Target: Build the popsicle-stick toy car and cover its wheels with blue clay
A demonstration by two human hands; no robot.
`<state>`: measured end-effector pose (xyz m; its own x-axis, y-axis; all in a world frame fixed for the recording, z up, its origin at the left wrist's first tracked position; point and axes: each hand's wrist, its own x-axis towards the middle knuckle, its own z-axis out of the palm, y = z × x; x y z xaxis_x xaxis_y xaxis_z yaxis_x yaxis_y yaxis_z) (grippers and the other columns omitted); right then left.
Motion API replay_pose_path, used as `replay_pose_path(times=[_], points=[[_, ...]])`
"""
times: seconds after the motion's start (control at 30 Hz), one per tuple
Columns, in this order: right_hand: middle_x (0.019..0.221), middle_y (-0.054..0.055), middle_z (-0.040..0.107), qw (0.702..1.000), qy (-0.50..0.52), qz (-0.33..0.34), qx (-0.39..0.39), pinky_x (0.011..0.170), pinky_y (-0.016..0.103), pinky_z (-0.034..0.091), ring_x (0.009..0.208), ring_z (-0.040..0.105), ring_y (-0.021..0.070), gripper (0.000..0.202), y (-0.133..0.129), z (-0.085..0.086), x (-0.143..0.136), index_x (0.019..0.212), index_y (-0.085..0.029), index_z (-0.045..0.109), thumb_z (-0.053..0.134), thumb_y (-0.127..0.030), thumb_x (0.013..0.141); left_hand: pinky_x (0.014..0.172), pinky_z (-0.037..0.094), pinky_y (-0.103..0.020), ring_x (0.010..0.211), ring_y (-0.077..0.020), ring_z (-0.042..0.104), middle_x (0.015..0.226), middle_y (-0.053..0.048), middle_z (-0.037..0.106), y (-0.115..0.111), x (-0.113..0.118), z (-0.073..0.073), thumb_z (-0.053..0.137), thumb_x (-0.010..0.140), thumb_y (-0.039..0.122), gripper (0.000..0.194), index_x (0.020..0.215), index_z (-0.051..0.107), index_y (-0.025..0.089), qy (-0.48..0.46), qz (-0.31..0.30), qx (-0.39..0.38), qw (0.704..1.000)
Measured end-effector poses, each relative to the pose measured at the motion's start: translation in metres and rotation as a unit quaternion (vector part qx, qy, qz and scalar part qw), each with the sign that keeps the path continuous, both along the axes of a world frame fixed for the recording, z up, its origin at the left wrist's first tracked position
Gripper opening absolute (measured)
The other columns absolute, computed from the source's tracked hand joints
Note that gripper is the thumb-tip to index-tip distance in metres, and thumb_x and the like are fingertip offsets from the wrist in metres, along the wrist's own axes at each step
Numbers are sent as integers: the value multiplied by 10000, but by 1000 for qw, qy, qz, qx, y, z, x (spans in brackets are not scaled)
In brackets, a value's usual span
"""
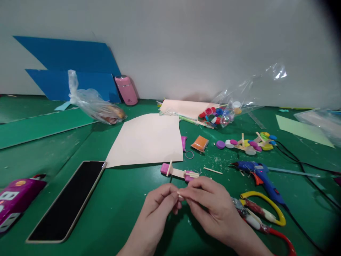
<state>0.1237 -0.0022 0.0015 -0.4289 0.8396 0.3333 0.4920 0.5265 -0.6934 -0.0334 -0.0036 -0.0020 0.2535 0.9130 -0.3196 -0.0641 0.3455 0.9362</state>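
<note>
Near the bottom middle, my left hand (pixel 161 204) and my right hand (pixel 210 204) meet at the fingertips. Both pinch a tiny pale piece (pixel 179 194), mostly hidden by the fingers, that looks like a bit of wooden stick. Just beyond them lies a small construction (pixel 178 172) of a flat wooden stick with pink blocks at both ends and short sticks on top. A thin loose stick (pixel 213 170) rests to its right. The blue glue gun (pixel 259 172) lies farther right, and pliers with yellow and red handles (pixel 262 213) are beside my right hand.
Beyond the hands are a cream sheet (pixel 149 140), an orange packet (pixel 200 143) and colourful bottle caps with sticks (pixel 250 144). A phone (pixel 68 201) and a purple power strip (pixel 18 199) lie left. A pink flask (pixel 126 90) and bags stand behind. Black cables cross the right.
</note>
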Motion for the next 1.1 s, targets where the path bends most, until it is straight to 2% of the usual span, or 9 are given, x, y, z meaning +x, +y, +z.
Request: replay_pose_path(times=[0.23,0.43,0.67,0.93,1.1], points=[[808,44,574,999,-47,-1,14,634,281,390,732,503,149,216,0,1,-1,939,-197,616,446,-133,823,556,307,-240,581,-117,383,573,29,419,-1,-2,-2,479,798,331,260,594,479,168,4,-12,20,1000],[826,20,578,998,45,-1,-43,651,246,408,733,525,120,219,-3,1,-2,934,-230,613,459,-122,823,529,281,-233,560,-113,368,553,37,395,0,-1,-1,477,794,378,302,573,454,175,44,-35,55,997],[774,10,583,988,119,-17,-100,662,220,422,730,538,118,181,-3,2,-5,881,-221,619,481,-126,811,511,282,-226,547,-110,359,566,35,398,0,-1,3,458,803,347,282,579,463,175,92,-52,102,989],[758,-1,568,986,93,-64,-125,605,193,400,678,516,106,129,-2,0,-6,854,-201,589,491,-140,796,558,334,-222,595,-119,424,614,16,451,2,0,1,440,821,284,232,639,525,167,152,-68,170,971],[641,-31,513,985,58,-75,-141,516,173,350,573,450,84,106,2,3,-8,714,-185,544,485,-144,791,559,350,-222,595,-123,441,617,11,461,3,0,2,436,823,291,242,634,522,166,174,-63,180,966]])
